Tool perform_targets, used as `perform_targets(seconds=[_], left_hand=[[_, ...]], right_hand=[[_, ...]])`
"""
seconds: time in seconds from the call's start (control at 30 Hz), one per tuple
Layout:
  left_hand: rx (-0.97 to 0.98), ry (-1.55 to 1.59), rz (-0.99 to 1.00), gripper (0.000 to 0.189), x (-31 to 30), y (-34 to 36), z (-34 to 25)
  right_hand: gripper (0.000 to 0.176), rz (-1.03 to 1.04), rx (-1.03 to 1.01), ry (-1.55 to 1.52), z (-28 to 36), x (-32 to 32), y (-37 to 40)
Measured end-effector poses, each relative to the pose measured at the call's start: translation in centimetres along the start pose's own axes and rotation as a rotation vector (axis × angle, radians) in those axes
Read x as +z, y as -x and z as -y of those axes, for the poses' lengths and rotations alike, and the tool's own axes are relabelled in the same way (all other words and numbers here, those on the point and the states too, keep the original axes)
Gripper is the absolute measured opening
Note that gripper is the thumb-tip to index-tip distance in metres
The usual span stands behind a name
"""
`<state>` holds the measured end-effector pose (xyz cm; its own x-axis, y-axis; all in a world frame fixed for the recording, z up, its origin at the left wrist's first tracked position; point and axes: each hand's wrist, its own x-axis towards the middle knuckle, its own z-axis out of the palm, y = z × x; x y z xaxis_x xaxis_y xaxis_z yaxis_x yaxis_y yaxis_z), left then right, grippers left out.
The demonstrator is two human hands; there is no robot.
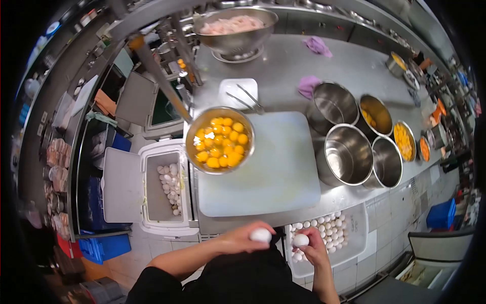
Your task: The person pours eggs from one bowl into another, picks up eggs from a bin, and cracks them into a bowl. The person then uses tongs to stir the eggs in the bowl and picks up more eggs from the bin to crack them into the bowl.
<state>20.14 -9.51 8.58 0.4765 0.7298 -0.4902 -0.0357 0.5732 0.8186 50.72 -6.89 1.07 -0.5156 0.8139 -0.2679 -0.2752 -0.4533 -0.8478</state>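
Note:
My left hand point(242, 239) is closed around a white egg point(261, 235) just off the front edge of the cutting board point(258, 187). Another white egg point(300, 240) is pinched in the fingers of my right hand point(316, 248), over the near side of a white tub point(358, 230) of eggs. Both eggs look whole. On the board's left edge stands a metal bowl point(195, 163) with many yellow yolks point(223, 142) in clear egg white. To its left, an open bin point(152, 202) has a pile of eggshells point(171, 185) inside.
Steel pots point(348, 154) crowd the board's right side, near a bowl of orange-yellow pieces point(404, 142). Tongs point(249, 97) rest on a white dish point(230, 87) behind the board. A large bowl point(238, 43) of pale pink food and purple cloths point(318, 46) are farther back.

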Motion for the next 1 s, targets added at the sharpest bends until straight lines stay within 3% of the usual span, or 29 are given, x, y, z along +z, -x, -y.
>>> perform_targets(seconds=[0.1, 0.13, 0.17, 0.27, 0.37, 0.4, 0.47, 0.5, 0.57, 0.73, 0.83, 0.87, 0.93, 1.0], left_hand=[[0.244, 0.085, -0.608, 0.03, -6.8, 5.2, -2.2], [0.332, 0.15, -0.796, 0.029, -10.2, 5.3, -2.3], [0.432, 0.216, -0.89, 0.03, -13.9, 5.5, -2.7], [0.677, 0.537, -1.062, 0.041, -24.0, 5.0, -5.5], [0.792, 0.624, -1.224, 0.049, -29.4, 4.6, -8.7], [0.796, 0.63, -1.221, 0.049, -29.9, 4.6, -9.8], [0.809, 0.617, -1.273, 0.048, -30.3, 4.4, -11.9], [0.776, 0.482, -1.264, 0.045, -30.7, 3.5, -12.1], [0.63, 0.301, -1.183, 0.041, -30.4, 1.3, -12.8], [0.552, 0.333, -0.948, 0.037, -29.2, 4.0, -12.3], [0.546, 0.352, -0.752, 0.036, -27.0, 4.4, -11.9], [0.526, 0.346, -0.629, 0.037, -26.2, 4.3, -11.9], [0.478, 0.311, -0.619, 0.037, -24.9, 3.8, -12.5], [0.355, 0.169, -0.591, 0.037, -24.7, 3.5, -13.1]], right_hand=[[0.044, 0.334, -0.071, 0.176, 5.7, 8.7, -7.8], [0.041, 0.34, -0.112, 0.267, 6.5, 11.4, -11.1], [0.039, 0.351, -0.155, 0.358, 6.9, 13.8, -14.7], [0.031, 0.204, -0.101, 0.063, 8.5, 22.4, -25.4], [0.029, 0.029, -0.137, -0.166, 8.8, 27.9, -34.1], [0.029, 0.03, -0.139, -0.16, 8.6, 29.4, -35.8], [0.028, -0.227, -0.209, -0.177, 7.9, 32.1, -38.6], [0.028, -0.228, -0.21, -0.173, 6.8, 32.8, -39.6], [0.041, 0.06, -0.234, 0.26, 5.1, 33.7, -41.2], [0.036, 0.116, -0.147, 0.025, 6.3, 32.7, -39.2], [0.047, 0.275, -0.2, 0.567, 7.3, 31.0, -36.6], [0.047, 0.264, -0.195, 0.564, 7.4, 30.6, -36.1], [0.045, 0.254, -0.532, 0.863, 7.7, 29.9, -35.6], [0.039, 0.161, -0.614, 1.032, 8.5, 28.8, -34.7]])
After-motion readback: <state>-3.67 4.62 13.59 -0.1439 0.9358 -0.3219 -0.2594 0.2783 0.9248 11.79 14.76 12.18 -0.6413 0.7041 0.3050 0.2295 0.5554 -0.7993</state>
